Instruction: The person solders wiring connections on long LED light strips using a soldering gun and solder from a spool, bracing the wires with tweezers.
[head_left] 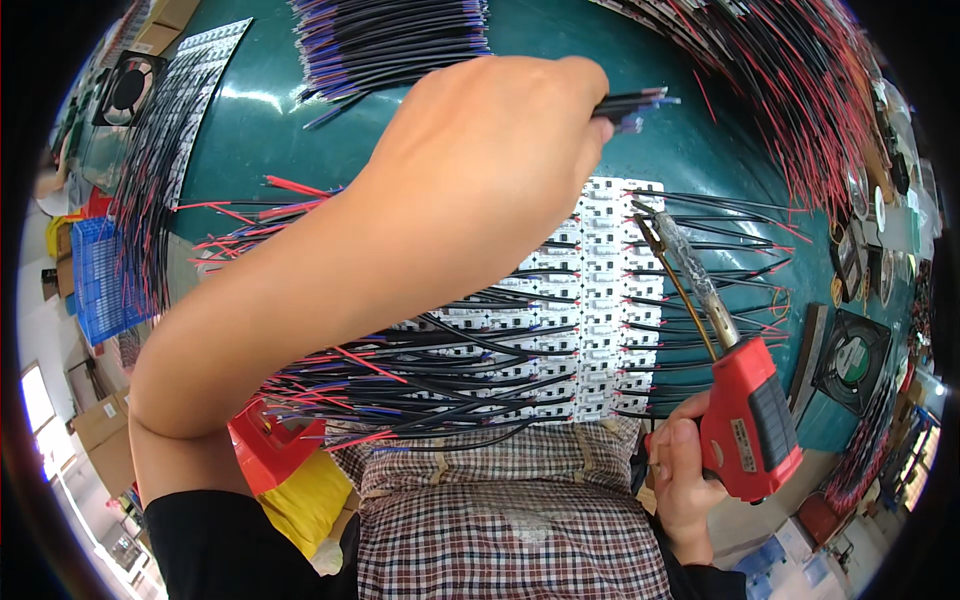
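Observation:
My left arm reaches across the work, and my left hand (490,160) is closed on a small bundle of black wires (635,103) with bare tips. Low on the right, my right hand (687,470) grips a red soldering gun (742,425). Its metal tip and thin brass-coloured feed tube point up to the top right of a white circuit board panel (600,290). Black wires with red ends run from both sides of the panel. Part of the panel is hidden under my left forearm.
A stack of black wires (390,45) lies at the back of the green table (250,130). More red-ended wires (790,90) fill the back right. A wired panel (205,70) lies at the left. Fans (852,360) and a blue basket (103,280) stand at the sides.

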